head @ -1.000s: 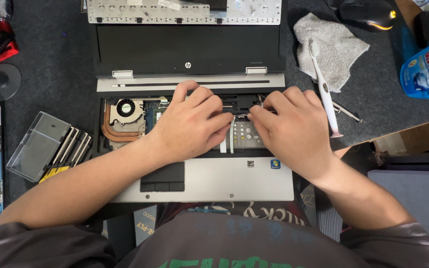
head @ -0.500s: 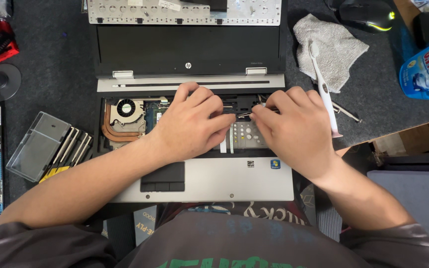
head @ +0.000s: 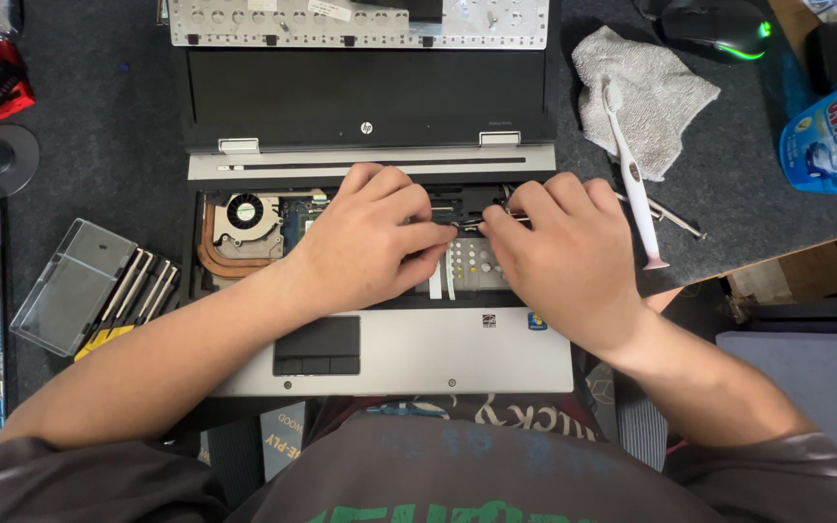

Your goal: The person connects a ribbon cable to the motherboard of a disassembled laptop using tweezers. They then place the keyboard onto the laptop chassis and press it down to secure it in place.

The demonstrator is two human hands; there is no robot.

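Two hands work inside an open laptop.
The left hand and right hand meet fingertip to fingertip, pinching a small metal part above the white ribbons, near the fan.

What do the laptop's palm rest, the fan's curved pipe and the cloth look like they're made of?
Palm rest: brushed silver metal or metal-look plastic, with a soft sheen. Curved pipe: probably copper, going by its orange-brown colour. Cloth: grey woven fabric, matte and crumpled.
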